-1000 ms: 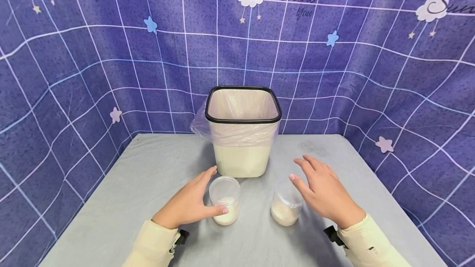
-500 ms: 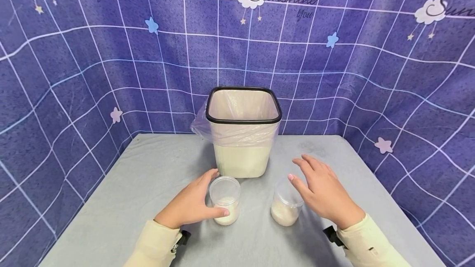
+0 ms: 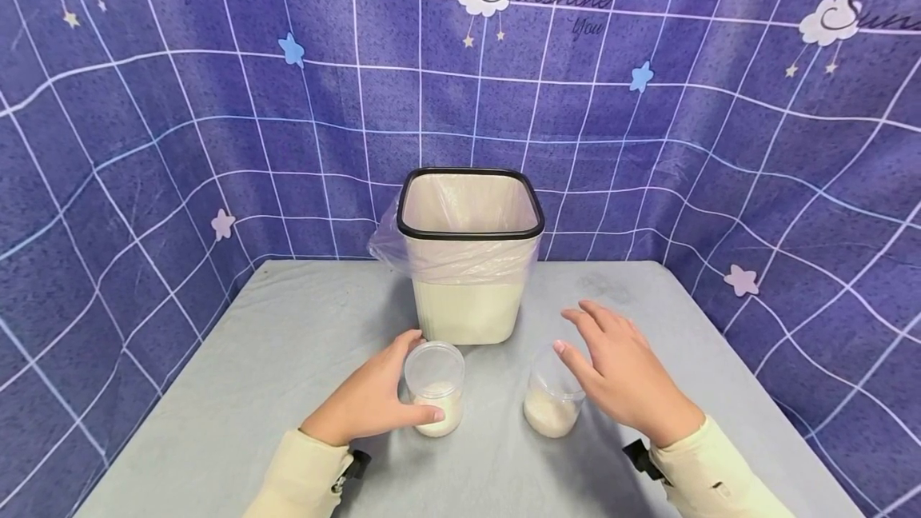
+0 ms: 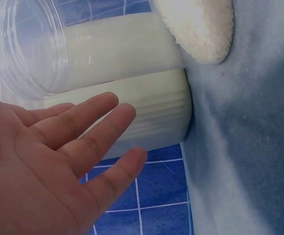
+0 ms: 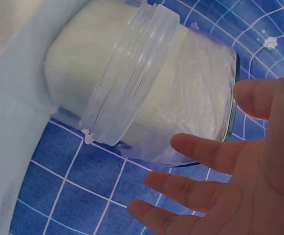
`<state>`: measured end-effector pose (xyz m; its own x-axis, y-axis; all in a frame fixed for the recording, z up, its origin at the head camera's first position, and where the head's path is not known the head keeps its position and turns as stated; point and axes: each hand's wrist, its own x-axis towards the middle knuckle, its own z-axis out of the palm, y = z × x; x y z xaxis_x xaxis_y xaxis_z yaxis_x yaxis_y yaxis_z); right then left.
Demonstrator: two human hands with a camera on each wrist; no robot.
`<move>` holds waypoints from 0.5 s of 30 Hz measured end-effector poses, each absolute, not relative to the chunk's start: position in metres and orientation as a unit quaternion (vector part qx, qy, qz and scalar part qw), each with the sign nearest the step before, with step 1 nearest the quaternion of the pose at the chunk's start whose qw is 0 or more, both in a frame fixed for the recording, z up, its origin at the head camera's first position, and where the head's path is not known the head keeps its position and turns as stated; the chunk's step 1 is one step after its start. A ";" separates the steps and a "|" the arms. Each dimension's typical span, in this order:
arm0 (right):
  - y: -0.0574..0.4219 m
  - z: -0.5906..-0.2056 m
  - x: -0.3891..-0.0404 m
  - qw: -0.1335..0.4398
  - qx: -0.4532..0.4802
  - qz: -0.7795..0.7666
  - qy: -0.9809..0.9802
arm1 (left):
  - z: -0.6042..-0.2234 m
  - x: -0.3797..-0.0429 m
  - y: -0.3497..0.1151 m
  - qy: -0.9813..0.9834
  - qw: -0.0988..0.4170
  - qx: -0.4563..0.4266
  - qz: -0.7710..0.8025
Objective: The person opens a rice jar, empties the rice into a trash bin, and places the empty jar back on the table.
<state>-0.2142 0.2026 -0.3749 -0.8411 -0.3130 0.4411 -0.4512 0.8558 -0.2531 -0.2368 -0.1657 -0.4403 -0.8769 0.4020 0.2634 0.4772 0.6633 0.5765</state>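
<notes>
Left hand (image 3: pixel 370 396) spread beside left jar (image 3: pixel 439 378); right hand (image 3: pixel 627 378) likewise by right jar (image 3: pixel 550 408). Both hands slightly closer in than a second ago. Jars unmoved on table (image 3: pixel 468 482), before bin (image 3: pixel 471 312).

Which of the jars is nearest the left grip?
The left jar in the head view, partly hidden by the left grip; the right jar stands by the right grip.
</notes>
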 end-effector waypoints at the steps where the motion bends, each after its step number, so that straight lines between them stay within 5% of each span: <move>1: 0.202 -0.375 -0.214 0.196 0.203 0.176 -0.943 | -0.441 -0.237 -0.166 -0.909 0.053 -0.241 -0.336; 15: 0.202 -0.377 -0.212 0.190 0.202 0.178 -0.944 | -0.444 -0.236 -0.165 -0.899 0.024 -0.226 -0.374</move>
<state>-0.2117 0.2018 -0.3770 -0.8458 -0.3139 0.4313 -0.4492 0.8552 -0.2585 -0.2362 -0.1654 -0.4439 -0.8968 0.3884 0.2120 0.4241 0.6174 0.6625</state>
